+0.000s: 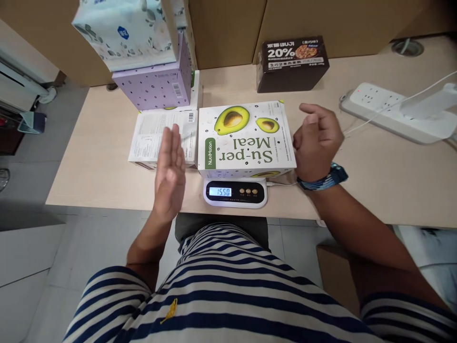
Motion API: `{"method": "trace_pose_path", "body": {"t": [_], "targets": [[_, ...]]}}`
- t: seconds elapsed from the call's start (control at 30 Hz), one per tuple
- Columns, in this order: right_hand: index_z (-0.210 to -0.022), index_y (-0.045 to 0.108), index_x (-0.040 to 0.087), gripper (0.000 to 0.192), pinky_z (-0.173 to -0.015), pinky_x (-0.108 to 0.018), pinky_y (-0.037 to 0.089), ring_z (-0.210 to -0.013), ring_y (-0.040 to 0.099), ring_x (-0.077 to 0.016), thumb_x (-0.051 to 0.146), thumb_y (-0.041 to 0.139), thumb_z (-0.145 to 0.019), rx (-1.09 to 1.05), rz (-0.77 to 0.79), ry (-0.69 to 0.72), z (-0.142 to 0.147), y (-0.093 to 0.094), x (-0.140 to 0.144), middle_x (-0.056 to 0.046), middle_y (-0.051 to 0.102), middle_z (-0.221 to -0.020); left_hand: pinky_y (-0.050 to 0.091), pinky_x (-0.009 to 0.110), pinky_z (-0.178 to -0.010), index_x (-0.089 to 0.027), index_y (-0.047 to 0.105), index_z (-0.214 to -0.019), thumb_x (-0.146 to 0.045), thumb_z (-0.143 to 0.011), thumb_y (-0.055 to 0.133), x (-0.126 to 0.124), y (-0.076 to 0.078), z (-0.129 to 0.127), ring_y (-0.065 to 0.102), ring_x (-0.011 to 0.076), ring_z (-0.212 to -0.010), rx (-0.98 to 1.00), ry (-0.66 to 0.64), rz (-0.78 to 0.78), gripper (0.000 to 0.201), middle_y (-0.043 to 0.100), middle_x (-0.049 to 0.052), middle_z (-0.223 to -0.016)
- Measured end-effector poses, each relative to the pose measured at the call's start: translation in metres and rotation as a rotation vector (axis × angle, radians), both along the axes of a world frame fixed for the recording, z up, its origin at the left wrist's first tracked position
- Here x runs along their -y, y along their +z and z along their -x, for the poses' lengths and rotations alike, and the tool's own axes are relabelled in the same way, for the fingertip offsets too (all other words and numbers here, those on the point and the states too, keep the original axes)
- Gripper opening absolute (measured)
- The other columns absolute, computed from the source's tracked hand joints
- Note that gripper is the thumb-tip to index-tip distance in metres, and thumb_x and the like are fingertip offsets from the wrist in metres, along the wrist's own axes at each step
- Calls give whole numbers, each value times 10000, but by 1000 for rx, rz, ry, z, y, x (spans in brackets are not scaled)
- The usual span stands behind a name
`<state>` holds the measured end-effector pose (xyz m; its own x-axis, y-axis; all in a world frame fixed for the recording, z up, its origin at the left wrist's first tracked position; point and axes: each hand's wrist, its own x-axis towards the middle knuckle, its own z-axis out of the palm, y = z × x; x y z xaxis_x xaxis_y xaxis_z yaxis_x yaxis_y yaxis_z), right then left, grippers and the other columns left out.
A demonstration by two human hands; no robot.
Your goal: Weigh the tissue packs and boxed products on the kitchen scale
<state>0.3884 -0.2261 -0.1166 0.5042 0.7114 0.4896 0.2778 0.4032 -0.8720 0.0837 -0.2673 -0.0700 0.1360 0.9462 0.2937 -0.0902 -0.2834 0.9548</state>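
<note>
A white avocado-print meal box (246, 138) lies on a digital kitchen scale (235, 193) whose lit display reads 15.50. My left hand (169, 171) is held up left of this box, fingers straight and together, palm turned towards it, holding nothing. Behind that hand lies another white box (162, 136) with printed text, beside the box on the scale. My right hand (317, 140) is at the right end of the avocado box, fingers curled in and the index finger bent, with nothing visible in it. Whether its knuckles touch the box, I cannot tell.
A purple box (153, 85) stands at the back left with a tissue pack (124, 35) on top. A dark cookie box (293, 64) sits at the back. On the right are a white power strip (389, 107) and cable. The table's front edge (285, 218) runs close to my body.
</note>
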Motion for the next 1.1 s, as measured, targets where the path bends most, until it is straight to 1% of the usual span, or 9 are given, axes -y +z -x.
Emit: {"method": "trace_pose_path", "body": {"t": [0.07, 0.13, 0.23, 0.33, 0.5, 0.73, 0.9, 1.03, 1.1], "targets": [[-1071, 773, 216, 535, -514, -298, 273, -441, 300, -104, 733, 648, -1008, -52, -46, -47, -7, 1, -3, 89, 381, -526, 206, 587, -1478, -441, 519, -1640, -843, -936, 676, 11, -10, 10, 110, 359, -1803, -67, 129, -92, 826, 429, -12, -1827], [-1034, 780, 199, 508, -500, -284, 223, -417, 301, -100, 687, 642, -1021, -78, -78, -83, -13, 2, -5, 92, 382, -497, 240, 582, -1468, -441, 499, -1658, -813, -990, 611, 24, -28, 22, 228, 344, -1784, -105, 217, -139, 773, 528, 17, -1765], [-1040, 787, 192, 476, -519, -278, 225, -412, 325, -102, 635, 613, -1051, -72, -88, -113, -16, 2, -5, 91, 383, -495, 336, 532, -1437, -422, 552, -1636, -722, -1070, 523, 44, -56, 44, 469, 301, -1686, -70, 288, -124, 641, 674, 43, -1638], [-1060, 796, 179, 507, -555, -294, 266, -434, 346, -108, 645, 597, -1065, -27, -76, -104, -12, 1, -2, 83, 395, -505, 383, 480, -1415, -426, 636, -1565, -646, -1097, 529, 55, -69, 65, 581, 264, -1607, 6, 366, -58, 528, 725, 29, -1581], [-1042, 796, 199, 557, -556, -312, 268, -442, 331, -122, 717, 591, -1035, 10, 1, -78, -8, -3, 1, 80, 391, -500, 514, 452, -1317, -386, 724, -1451, -705, -1096, 447, 41, -63, 76, 644, 263, -1545, 103, 474, 59, 552, 767, 37, -1516], [-1058, 794, 187, 518, -565, -324, 297, -451, 338, -129, 662, 586, -1049, -7, 5, -84, -9, -4, 0, 77, 401, -503, 535, 514, -1284, -316, 727, -1429, -696, -1045, 616, 35, -61, 67, 682, 307, -1495, 23, 459, 73, 551, 786, 104, -1467], [-1091, 769, 195, 550, -560, -323, 327, -457, 375, -124, 711, 587, -1036, -4, 44, -61, -11, -8, -3, 78, 425, -527, 617, 453, -1181, -294, 773, -1350, -659, -1032, 669, 35, -59, 65, 759, 278, -1366, 73, 482, 102, 495, 828, 100, -1362], [-1190, 696, 226, 652, -568, -328, 476, -598, 608, -177, 826, 587, -960, -148, 252, 61, -20, -18, -9, 1, 629, -707, 616, 469, -1185, -281, 779, -1311, -669, -1018, 699, 32, -60, 64, 767, 284, -1340, 88, 496, 108, 493, 832, 109, -1325], [-1165, 688, 237, 709, -671, -380, 604, -779, 757, -242, 890, 500, -962, -122, 318, 190, -23, -19, -8, -52, 721, -798, 634, 448, -1159, -274, 794, -1282, -650, -1006, 732, 32, -61, 63, 783, 271, -1305, 128, 493, 112, 471, 844, 107, -1287]]}}
